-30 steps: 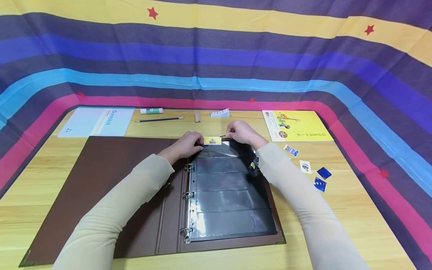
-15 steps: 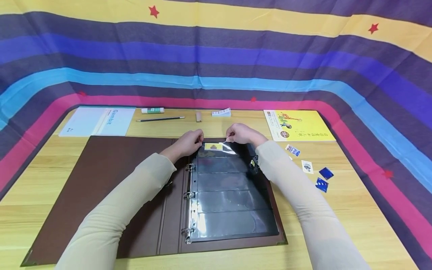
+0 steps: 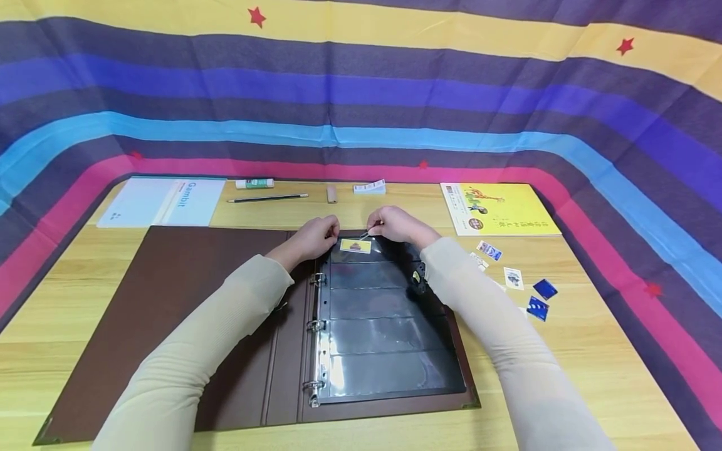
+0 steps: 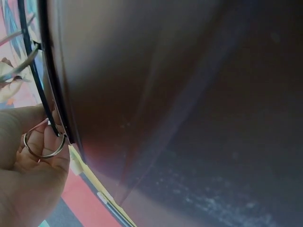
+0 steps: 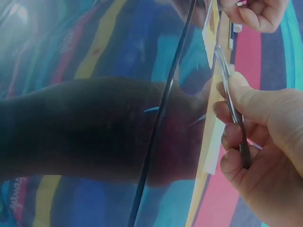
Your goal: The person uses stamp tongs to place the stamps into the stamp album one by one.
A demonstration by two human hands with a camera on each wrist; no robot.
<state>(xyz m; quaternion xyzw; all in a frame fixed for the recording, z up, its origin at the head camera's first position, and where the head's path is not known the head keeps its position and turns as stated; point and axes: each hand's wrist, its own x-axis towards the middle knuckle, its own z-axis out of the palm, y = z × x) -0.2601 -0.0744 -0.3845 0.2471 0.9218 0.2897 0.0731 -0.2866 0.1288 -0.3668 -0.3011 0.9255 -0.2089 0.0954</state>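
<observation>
A brown ring binder (image 3: 225, 313) lies spread out, with a black page of clear pockets (image 3: 389, 335) on its rings. At the page's top left corner, a small yellow stamp (image 3: 355, 246) lies slightly tilted over the top pocket; whether it is fully inside I cannot tell. My right hand (image 3: 397, 224) holds metal tweezers (image 5: 228, 90) between thumb and fingers, their tips close to the stamp's upper edge. My left hand (image 3: 313, 238) pinches the page's top left corner, its thumb and fingers beside a metal ring (image 4: 45, 155) in the left wrist view.
Several loose stamps (image 3: 513, 278) lie right of the binder. Along the back are a light blue booklet (image 3: 160, 202), a glue stick (image 3: 255, 183), a pencil (image 3: 267, 198), an eraser (image 3: 331, 194), a small paper stack (image 3: 369, 187) and a yellow book (image 3: 502, 210).
The yellow stamp has come down from the page's top edge onto the top pocket, then tilted slightly. My right hand has shifted left with the tweezers. My left hand stays at the corner.
</observation>
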